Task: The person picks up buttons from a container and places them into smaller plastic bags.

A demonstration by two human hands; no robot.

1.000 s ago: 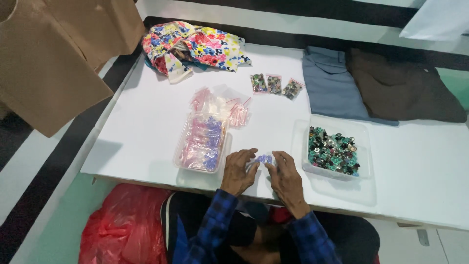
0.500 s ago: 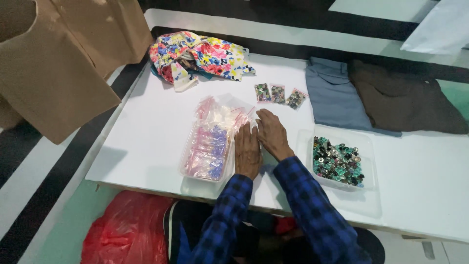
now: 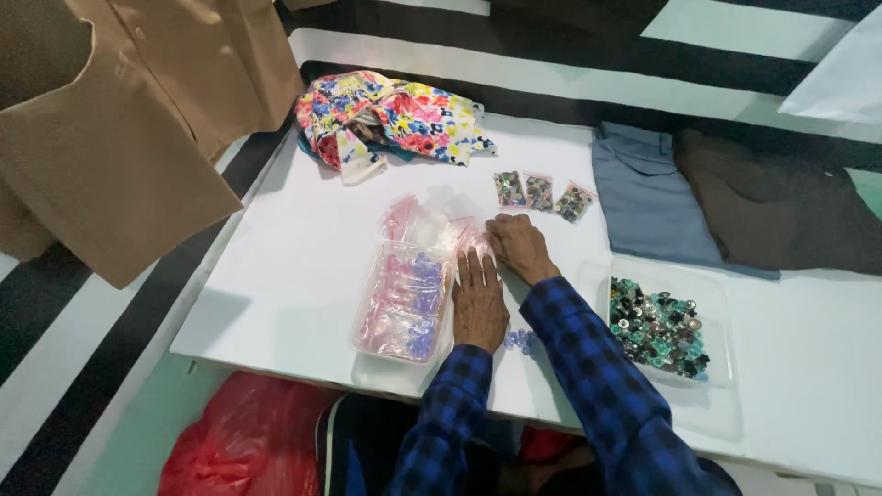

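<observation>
My left hand (image 3: 479,301) lies flat, palm down, on the white table (image 3: 303,257), its side against a clear plastic tub (image 3: 402,301) packed with small pink-edged bags. My right hand (image 3: 520,246) reaches further out. Its bent fingertips touch a loose heap of the same small clear bags (image 3: 430,223) behind the tub, and I cannot see whether they pinch one. A few small blue-violet buttons (image 3: 519,341) lie on the table between my forearms. Both sleeves are blue plaid.
A clear tray (image 3: 717,294) of dark green and silver buttons sits at the right. Three filled little bags (image 3: 538,193) lie beyond my right hand. Also here are a floral cloth (image 3: 390,115), grey-blue trousers (image 3: 643,202), a dark brown garment (image 3: 781,207), a tan garment (image 3: 119,138) and a red plastic bag (image 3: 243,445).
Both hands left the blue-violet buttons near the table's front edge and moved forward. The left came to rest beside the tub and the right reached the loose bags.
</observation>
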